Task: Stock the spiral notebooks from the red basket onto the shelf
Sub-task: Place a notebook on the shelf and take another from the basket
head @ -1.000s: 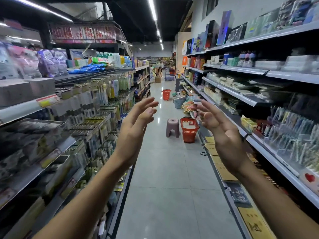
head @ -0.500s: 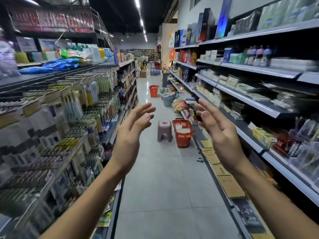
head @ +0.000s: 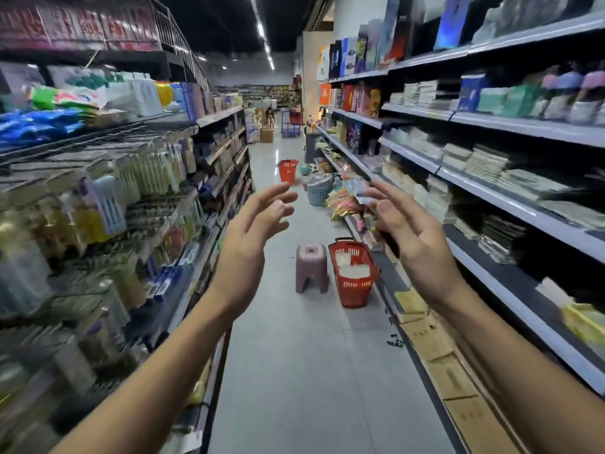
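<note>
We stand in a long shop aisle with a pale grey tiled floor running between tall metal shelving on both sides, packed with packaged goods. Overhead, the dark ceiling carries a line of strip lights. A small pink stool sits mid-aisle, and flat cardboard boxes line the right base.

Pink stool on aisle floor; grey basket farther back (blurred).
</note>
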The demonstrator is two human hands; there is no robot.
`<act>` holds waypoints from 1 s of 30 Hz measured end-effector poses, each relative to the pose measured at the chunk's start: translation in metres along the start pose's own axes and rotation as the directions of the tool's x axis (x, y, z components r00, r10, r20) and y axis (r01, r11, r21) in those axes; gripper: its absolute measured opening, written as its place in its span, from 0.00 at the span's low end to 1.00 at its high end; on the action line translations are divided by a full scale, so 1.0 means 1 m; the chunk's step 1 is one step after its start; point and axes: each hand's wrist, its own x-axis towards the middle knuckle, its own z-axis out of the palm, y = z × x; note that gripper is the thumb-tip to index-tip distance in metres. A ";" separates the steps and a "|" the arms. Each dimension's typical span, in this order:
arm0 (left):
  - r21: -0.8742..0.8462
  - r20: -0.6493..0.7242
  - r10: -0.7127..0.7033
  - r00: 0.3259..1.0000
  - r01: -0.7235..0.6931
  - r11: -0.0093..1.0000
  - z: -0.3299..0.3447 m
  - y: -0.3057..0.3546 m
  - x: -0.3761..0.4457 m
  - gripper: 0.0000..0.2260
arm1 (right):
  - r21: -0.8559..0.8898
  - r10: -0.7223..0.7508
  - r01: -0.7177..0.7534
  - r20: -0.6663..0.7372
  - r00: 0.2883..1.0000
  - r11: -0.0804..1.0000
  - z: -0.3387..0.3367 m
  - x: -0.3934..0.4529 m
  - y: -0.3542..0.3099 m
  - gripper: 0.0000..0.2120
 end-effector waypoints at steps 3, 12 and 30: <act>0.007 0.007 0.001 1.000 -0.001 1.000 -0.007 -0.039 0.068 0.19 | 0.010 -0.006 0.006 -0.022 1.000 1.000 0.007 0.072 0.044 0.20; 0.047 0.056 -0.021 0.998 0.018 0.999 -0.040 -0.226 0.278 0.18 | -0.027 -0.033 0.032 -0.051 0.998 0.999 0.047 0.272 0.222 0.20; 0.031 0.401 -0.069 0.913 0.061 0.998 0.014 -0.554 0.742 0.13 | -0.065 0.064 -0.088 -0.312 0.948 0.994 0.029 0.657 0.516 0.22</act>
